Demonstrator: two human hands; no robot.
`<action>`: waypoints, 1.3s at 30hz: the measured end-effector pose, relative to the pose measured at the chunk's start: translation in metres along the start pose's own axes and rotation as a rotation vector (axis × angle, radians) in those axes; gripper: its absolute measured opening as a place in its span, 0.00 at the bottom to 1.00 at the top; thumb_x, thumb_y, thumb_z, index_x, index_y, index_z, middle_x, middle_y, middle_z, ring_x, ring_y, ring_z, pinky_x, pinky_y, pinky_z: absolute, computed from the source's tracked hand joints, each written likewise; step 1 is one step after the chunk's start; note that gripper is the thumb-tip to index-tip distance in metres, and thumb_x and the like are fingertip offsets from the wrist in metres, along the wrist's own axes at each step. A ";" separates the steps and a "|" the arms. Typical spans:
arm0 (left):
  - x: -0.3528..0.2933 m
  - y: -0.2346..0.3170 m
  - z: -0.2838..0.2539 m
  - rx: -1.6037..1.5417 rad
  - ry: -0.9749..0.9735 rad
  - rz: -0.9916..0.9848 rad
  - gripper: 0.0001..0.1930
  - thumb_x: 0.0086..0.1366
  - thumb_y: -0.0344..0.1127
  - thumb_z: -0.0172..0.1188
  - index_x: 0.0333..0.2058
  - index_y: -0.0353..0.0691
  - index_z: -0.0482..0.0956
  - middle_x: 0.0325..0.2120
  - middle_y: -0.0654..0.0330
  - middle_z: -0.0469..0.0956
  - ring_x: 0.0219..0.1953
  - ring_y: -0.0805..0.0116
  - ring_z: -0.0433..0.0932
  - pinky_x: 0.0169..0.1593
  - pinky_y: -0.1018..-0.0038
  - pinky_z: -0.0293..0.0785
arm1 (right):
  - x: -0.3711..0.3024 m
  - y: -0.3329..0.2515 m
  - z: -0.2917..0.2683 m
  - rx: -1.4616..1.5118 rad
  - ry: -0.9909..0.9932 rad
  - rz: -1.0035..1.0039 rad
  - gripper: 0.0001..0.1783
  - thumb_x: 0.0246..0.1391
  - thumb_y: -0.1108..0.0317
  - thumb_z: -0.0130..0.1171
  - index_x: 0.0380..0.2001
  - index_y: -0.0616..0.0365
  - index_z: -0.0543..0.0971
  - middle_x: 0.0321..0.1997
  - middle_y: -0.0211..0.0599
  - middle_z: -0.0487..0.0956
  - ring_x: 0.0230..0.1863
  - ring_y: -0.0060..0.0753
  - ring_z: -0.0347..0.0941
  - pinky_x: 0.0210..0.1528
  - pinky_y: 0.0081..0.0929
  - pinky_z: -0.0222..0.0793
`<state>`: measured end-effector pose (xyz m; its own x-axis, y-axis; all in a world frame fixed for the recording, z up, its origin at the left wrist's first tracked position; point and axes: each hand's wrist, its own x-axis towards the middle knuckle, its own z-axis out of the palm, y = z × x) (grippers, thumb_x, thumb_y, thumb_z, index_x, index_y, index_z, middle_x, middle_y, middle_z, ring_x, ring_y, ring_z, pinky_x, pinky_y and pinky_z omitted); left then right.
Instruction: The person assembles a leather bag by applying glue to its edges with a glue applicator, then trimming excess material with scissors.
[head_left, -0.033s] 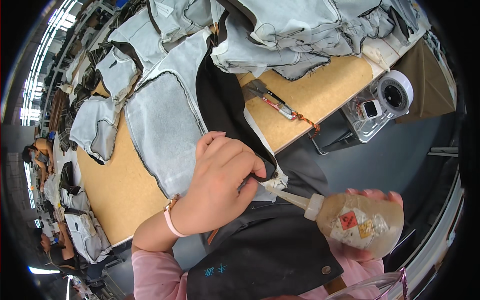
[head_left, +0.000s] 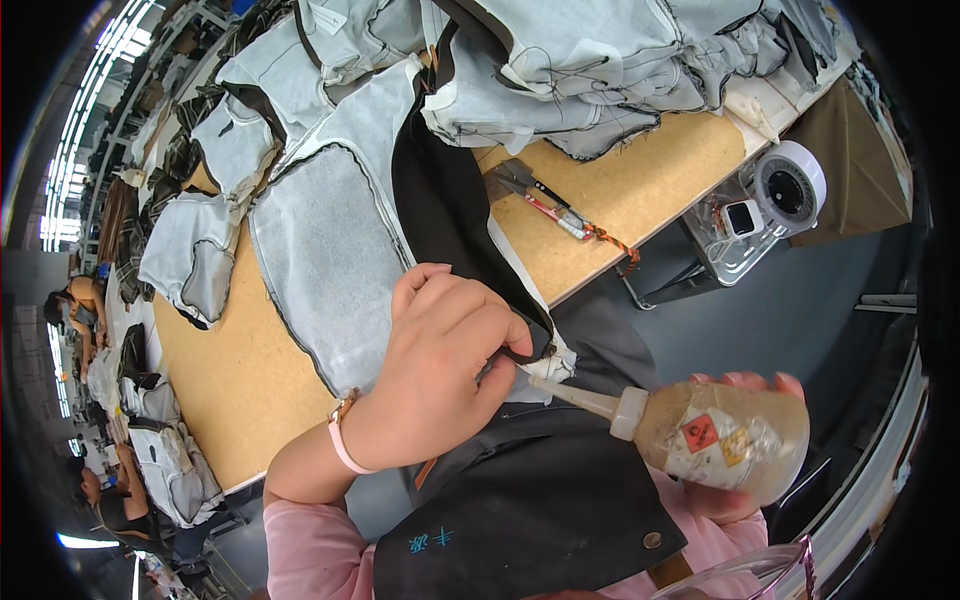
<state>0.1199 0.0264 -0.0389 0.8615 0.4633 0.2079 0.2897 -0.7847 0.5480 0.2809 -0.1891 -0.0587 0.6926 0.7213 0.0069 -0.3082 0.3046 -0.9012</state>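
Observation:
A light grey garment piece (head_left: 325,235), edged with dark stitching, lies across the table. Down its right side runs a broad black band (head_left: 435,190). My left hand (head_left: 455,350) is closed, pinching the band's near end at the table's front edge. White threads or lining (head_left: 557,362) hang from that corner. In my right hand (head_left: 735,500) is a clear squeeze bottle (head_left: 725,440) with a long narrow nozzle and a worn label. It is tipped on its side, brownish inside, and its nozzle tip points to the pinched corner. Most of my right hand is hidden behind the bottle.
Thread snips (head_left: 545,200) with a braided orange cord lie on the tan table (head_left: 610,200). More garments (head_left: 600,70) are heaped at the back. On the right, a white fan (head_left: 788,188) stands on a stool beside a brown bag (head_left: 860,170). Two people work at far left.
The squeeze bottle has shifted very slightly, its nozzle tip a touch lower. My left hand and the garment have not visibly moved.

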 end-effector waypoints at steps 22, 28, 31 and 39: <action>-0.001 0.000 -0.002 0.093 -0.007 0.112 0.13 0.42 0.22 0.66 0.29 0.46 0.81 0.29 0.67 0.74 0.35 0.67 0.74 0.55 0.58 0.63 | 0.016 -0.015 0.019 -0.170 0.017 -0.234 0.62 0.25 0.51 0.81 0.61 0.52 0.54 0.49 0.51 0.70 0.52 0.52 0.71 0.55 0.55 0.70; -0.004 -0.001 -0.002 0.118 0.013 0.127 0.14 0.41 0.23 0.68 0.30 0.46 0.83 0.29 0.67 0.75 0.34 0.68 0.75 0.55 0.59 0.64 | 0.021 -0.007 -0.003 -0.059 0.050 -0.017 0.68 0.23 0.48 0.81 0.63 0.54 0.48 0.54 0.51 0.68 0.54 0.53 0.70 0.57 0.53 0.69; -0.004 -0.002 -0.002 0.119 0.010 0.130 0.14 0.40 0.23 0.68 0.30 0.45 0.82 0.29 0.67 0.76 0.34 0.67 0.75 0.55 0.59 0.64 | 0.021 -0.002 -0.008 -0.066 -0.008 -0.034 0.68 0.24 0.48 0.81 0.63 0.55 0.48 0.55 0.52 0.68 0.54 0.53 0.70 0.57 0.54 0.68; -0.004 -0.003 -0.001 0.091 0.005 0.088 0.16 0.38 0.22 0.68 0.29 0.45 0.81 0.30 0.66 0.76 0.34 0.66 0.75 0.54 0.58 0.65 | 0.015 0.016 -0.004 -0.091 -0.337 -0.383 0.51 0.43 0.58 0.73 0.63 0.46 0.50 0.55 0.54 0.68 0.57 0.58 0.68 0.59 0.65 0.63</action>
<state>0.1150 0.0271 -0.0405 0.8832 0.3928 0.2563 0.2496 -0.8563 0.4521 0.2893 -0.1756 -0.0743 0.4913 0.7334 0.4698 -0.0053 0.5418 -0.8405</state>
